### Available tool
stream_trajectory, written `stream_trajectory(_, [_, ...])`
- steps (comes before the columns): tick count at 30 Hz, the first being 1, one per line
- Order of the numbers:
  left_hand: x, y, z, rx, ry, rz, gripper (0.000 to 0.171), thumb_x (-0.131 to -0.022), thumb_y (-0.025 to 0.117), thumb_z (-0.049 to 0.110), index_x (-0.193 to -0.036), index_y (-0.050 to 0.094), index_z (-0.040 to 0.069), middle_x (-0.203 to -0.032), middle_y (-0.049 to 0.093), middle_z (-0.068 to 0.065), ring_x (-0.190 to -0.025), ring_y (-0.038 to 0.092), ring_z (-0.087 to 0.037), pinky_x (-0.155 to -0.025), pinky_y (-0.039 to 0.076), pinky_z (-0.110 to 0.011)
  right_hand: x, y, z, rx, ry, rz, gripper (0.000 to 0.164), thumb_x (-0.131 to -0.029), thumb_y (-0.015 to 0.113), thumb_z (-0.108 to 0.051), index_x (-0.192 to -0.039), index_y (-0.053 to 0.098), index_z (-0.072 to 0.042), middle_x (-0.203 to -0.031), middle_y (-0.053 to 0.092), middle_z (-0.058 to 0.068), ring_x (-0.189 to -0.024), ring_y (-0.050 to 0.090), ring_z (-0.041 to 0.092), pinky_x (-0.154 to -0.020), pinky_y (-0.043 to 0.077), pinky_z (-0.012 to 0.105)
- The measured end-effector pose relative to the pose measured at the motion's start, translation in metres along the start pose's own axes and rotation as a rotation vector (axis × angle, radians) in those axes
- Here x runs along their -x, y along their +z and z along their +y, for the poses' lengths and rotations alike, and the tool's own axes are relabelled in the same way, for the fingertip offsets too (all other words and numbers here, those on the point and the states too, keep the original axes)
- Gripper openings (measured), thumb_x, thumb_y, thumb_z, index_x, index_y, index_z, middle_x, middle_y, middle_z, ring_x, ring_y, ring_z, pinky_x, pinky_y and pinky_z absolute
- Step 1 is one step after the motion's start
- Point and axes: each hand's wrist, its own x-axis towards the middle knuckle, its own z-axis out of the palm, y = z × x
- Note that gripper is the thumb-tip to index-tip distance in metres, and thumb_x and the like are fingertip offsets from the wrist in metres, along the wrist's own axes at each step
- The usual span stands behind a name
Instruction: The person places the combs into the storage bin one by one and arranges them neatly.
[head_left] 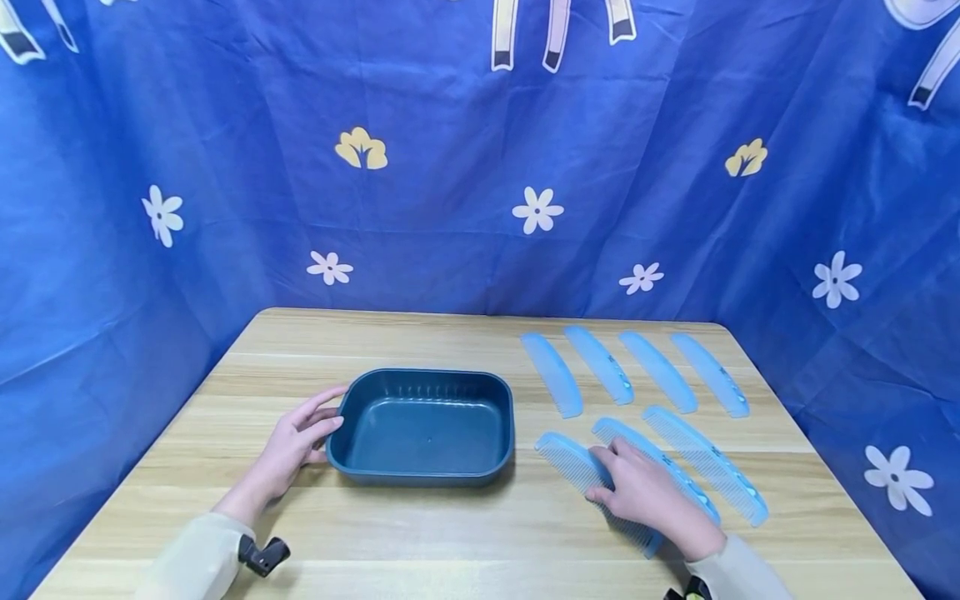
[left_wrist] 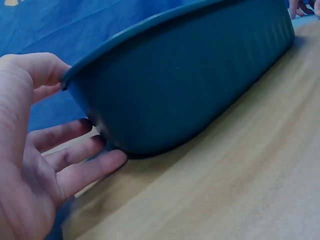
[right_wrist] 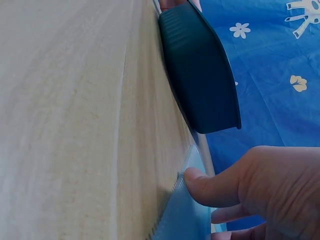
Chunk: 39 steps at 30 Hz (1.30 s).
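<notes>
A dark teal plastic basin [head_left: 429, 480] sits on the table left of centre; its inside shows nothing in it. My left hand [head_left: 291, 446] rests against the basin's left end, thumb at the rim and straight fingers touching the outer wall, as the left wrist view shows. On the right, a light blue comb [head_left: 566, 457] lies slanted on the table. My right hand [head_left: 648, 487] pinches it about its middle, thumb [right_wrist: 202, 187] on one side and fingers on the other. The hand partly covers a second blue comb [head_left: 622, 429] just beside it.
One more near-row comb [head_left: 708, 467] lies right of my right hand. Behind it stretches a row of several similar combs, the leftmost comb [head_left: 553, 375] closest to the basin. A blue patterned cloth [head_left: 450, 250] hangs around the back and sides of the wooden table [head_left: 420, 542].
</notes>
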Motion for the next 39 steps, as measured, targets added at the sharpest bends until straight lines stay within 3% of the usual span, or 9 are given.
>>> stream_trajectory(6, [0.0, 0.002, -0.005, -0.026, 0.021, 0.035, 0.053, -0.095, 0.054, 0.026, -0.143, 0.035, 0.014, -0.121, 0.05, -0.011, -0.097, 0.06, -0.012, -0.066, 0.055, -0.044, -0.004, -0.002, -0.004, -0.029, 0.029, -0.011, 0.063, -0.073, 0.079, -0.035, -0.123, 0.057, -0.004, -0.085, 0.046, 0.001, -0.068, 0.041, 0.014, -0.059, 0.039, 0.03])
stream_trajectory(11, [0.0, 0.004, -0.01, -0.051, 0.019, 0.055, 0.053, -0.096, 0.052, 0.029, -0.144, 0.034, 0.015, -0.129, 0.044, -0.02, -0.097, 0.059, -0.009, -0.067, 0.055, -0.043, -0.005, -0.003, -0.004, -0.073, 0.049, -0.029, 0.065, -0.072, 0.08, -0.034, -0.125, 0.056, -0.005, -0.087, 0.047, 0.001, -0.069, 0.042, 0.015, -0.061, 0.041, 0.032])
stream_trajectory(20, [0.001, 0.007, -0.014, -0.071, 0.034, 0.078, 0.053, -0.096, 0.051, 0.032, -0.144, 0.034, 0.017, -0.135, 0.037, -0.027, -0.097, 0.058, -0.007, -0.066, 0.055, -0.043, -0.005, -0.005, 0.002, -0.276, 0.081, -0.029, 0.051, -0.077, 0.075, -0.02, -0.124, 0.056, -0.01, -0.096, 0.054, -0.002, -0.082, 0.051, 0.013, -0.072, 0.048, 0.039])
stream_trajectory(24, [0.001, 0.006, -0.014, -0.073, 0.046, 0.08, 0.051, -0.097, 0.05, 0.031, -0.144, 0.036, 0.019, -0.133, 0.04, -0.024, -0.097, 0.059, -0.008, -0.066, 0.055, -0.043, -0.007, -0.008, 0.007, -0.385, 0.034, -0.027, 0.045, -0.08, 0.071, -0.01, -0.123, 0.056, -0.006, -0.092, 0.054, -0.002, -0.079, 0.05, 0.013, -0.07, 0.046, 0.035])
stream_trajectory(29, [0.001, 0.004, -0.013, -0.076, 0.055, 0.081, 0.05, -0.097, 0.051, 0.031, -0.144, 0.037, 0.02, -0.127, 0.047, -0.015, -0.097, 0.06, -0.01, -0.065, 0.055, -0.043, -0.008, -0.011, 0.011, -0.468, -0.004, -0.049, 0.047, -0.084, 0.068, -0.008, -0.128, 0.052, -0.005, -0.082, 0.05, -0.003, -0.071, 0.046, 0.013, -0.062, 0.042, 0.029])
stream_trajectory(39, [0.003, 0.006, -0.013, -0.077, 0.035, 0.091, 0.051, -0.096, 0.05, 0.033, -0.144, 0.036, 0.02, -0.137, 0.037, -0.027, -0.097, 0.058, -0.005, -0.066, 0.055, -0.041, -0.008, -0.012, 0.01, -0.507, 0.0, -0.01, 0.048, -0.085, 0.066, -0.007, -0.13, 0.05, -0.006, -0.084, 0.052, -0.003, -0.07, 0.048, 0.012, -0.06, 0.045, 0.026])
